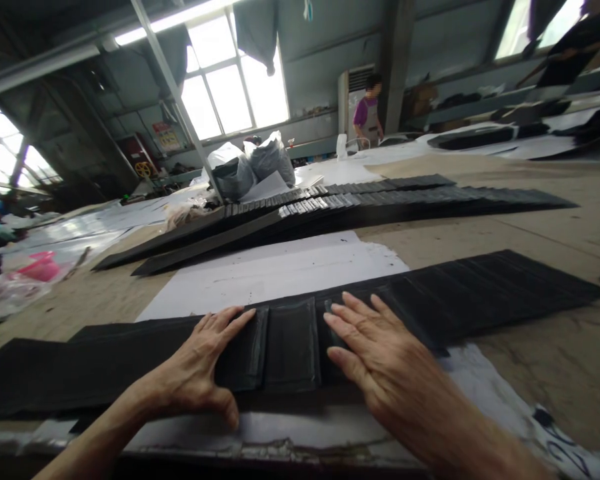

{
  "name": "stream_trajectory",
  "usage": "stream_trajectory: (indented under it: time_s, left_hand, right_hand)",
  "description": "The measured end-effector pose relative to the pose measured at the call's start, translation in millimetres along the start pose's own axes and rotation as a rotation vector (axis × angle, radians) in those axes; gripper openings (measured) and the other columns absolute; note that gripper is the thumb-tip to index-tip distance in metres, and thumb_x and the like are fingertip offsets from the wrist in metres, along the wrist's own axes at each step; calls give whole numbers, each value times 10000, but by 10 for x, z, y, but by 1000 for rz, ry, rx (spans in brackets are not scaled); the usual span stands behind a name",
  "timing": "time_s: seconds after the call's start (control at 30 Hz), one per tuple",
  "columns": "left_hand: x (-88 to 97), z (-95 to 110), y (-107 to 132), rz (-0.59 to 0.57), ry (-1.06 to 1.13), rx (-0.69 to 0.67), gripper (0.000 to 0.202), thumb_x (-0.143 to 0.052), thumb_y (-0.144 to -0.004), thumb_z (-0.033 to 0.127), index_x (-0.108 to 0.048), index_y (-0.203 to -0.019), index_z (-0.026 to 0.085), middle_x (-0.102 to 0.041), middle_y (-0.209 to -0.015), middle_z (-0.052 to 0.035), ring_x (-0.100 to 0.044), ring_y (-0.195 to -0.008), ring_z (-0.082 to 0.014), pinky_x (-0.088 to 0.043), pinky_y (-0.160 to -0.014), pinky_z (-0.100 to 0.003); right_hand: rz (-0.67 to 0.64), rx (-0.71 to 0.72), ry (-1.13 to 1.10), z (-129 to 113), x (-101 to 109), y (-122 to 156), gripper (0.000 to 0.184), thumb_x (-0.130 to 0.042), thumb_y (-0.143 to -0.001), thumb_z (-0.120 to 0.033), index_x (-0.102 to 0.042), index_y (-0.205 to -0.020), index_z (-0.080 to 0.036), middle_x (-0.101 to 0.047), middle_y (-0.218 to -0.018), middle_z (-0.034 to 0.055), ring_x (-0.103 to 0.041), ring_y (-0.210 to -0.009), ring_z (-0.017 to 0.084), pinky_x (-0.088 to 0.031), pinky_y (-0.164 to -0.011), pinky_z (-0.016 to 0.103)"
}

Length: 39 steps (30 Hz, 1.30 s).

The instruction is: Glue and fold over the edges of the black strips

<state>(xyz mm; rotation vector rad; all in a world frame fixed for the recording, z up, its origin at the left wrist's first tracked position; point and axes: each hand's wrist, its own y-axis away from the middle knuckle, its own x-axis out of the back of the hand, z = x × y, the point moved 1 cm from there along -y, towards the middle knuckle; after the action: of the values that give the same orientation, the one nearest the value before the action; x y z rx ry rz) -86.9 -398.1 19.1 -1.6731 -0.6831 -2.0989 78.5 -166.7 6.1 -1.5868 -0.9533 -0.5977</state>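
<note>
A long row of overlapping black flat pieces (480, 287) runs across the near edge of the table. My left hand (205, 367) lies flat on the pieces left of centre, fingers stretched out and thumb at the front edge. My right hand (375, 353) lies flat on the pieces to the right, fingers spread. Between the two hands one black rectangular piece (290, 343) with a raised border lies exposed on top of the row. Neither hand grips anything.
White paper (280, 273) lies behind the row. Further back two longer rows of black pieces (380, 200) cross the table, with tied plastic bags (253, 167) behind them. A pink object (40, 267) sits at far left. A person (367, 110) stands at the far end.
</note>
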Motion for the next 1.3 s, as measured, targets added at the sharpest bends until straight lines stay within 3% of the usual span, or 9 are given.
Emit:
stream_trajectory:
  time_s: [0.13,0.27,0.47,0.57,0.7,0.8,0.93,1.13,1.3]
  left_hand:
    - [-4,-67,47,4,47,12,1267,-803,-376,583,-137,-1415,296,-132,-1491,-92,-129,-1354,-379,-153,-1111,-553]
    - [8,-121,83,-3,67,15,1261,-814,-390,551,-118,-1414,312,-110,-1496,-81,-104,-1363,-369,-129,-1114,-556]
    - [61,-246,119,-27,-23,38,1252,-800,-390,580,-142,-1415,289,-146,-1489,-97,-129,-1359,-365,-118,-1117,-546]
    - [48,-330,137,-23,-74,26,1304,-796,-342,615,-122,-1415,308,-154,-1487,-106,-136,-1352,-390,-96,-1101,-586]
    - [22,-374,160,0,-77,4,1292,-791,-339,630,-138,-1411,322,-161,-1484,-103,-160,-1344,-395,-151,-1096,-577]
    - [34,-370,180,-23,-18,21,1261,-798,-375,605,-139,-1412,318,-137,-1493,-90,-137,-1355,-375,-162,-1106,-548]
    - [65,-327,178,-24,90,21,1183,-796,-436,572,-163,-1405,328,-128,-1497,-69,-116,-1366,-357,-169,-1111,-530]
    - [54,-66,7,-47,133,20,1221,-778,-406,623,-180,-1411,272,-138,-1490,-127,-95,-1357,-406,-158,-1090,-587]
    - [-29,163,-200,-7,44,-125,1256,-702,-405,736,-132,-1421,266,-164,-1482,-128,-130,-1355,-385,-72,-1107,-585]
  right_hand:
    - [-136,-9,-115,-154,-135,-102,344,-368,-922,-268,-594,-1163,-171,-570,-1240,46,-427,-1238,253,-278,-1066,525]
    - [-209,99,-126,-190,-219,-103,347,-448,-881,-234,-552,-1212,-259,-518,-1303,12,-362,-1283,266,-209,-1085,548]
    - [-355,49,-132,-154,-246,-115,380,-462,-887,-343,-502,-1261,-287,-484,-1334,-7,-362,-1282,275,-252,-1056,562]
    - [-356,30,-123,-150,-255,-108,386,-462,-883,-303,-501,-1265,-261,-472,-1343,0,-362,-1284,259,-275,-1051,546]
    - [-258,53,-71,-160,-281,-89,595,-481,-829,-163,-295,-1394,-139,-306,-1440,100,-359,-1287,247,-342,-1022,512]
    - [-260,102,-37,-168,-308,-88,526,-471,-836,-162,-389,-1347,-250,-351,-1424,32,-401,-1254,270,-339,-1003,556]
    - [-303,92,-23,-174,-326,-99,437,-464,-864,-237,-449,-1296,-301,-434,-1376,-10,-420,-1233,283,-314,-999,591]
    - [-325,77,-11,-189,-316,-119,447,-465,-859,-247,-445,-1302,-302,-434,-1376,-5,-435,-1213,291,-327,-981,601]
    - [-338,41,-37,-212,-318,-111,432,-454,-871,-284,-450,-1303,-296,-423,-1382,-21,-415,-1230,295,-300,-1008,604]
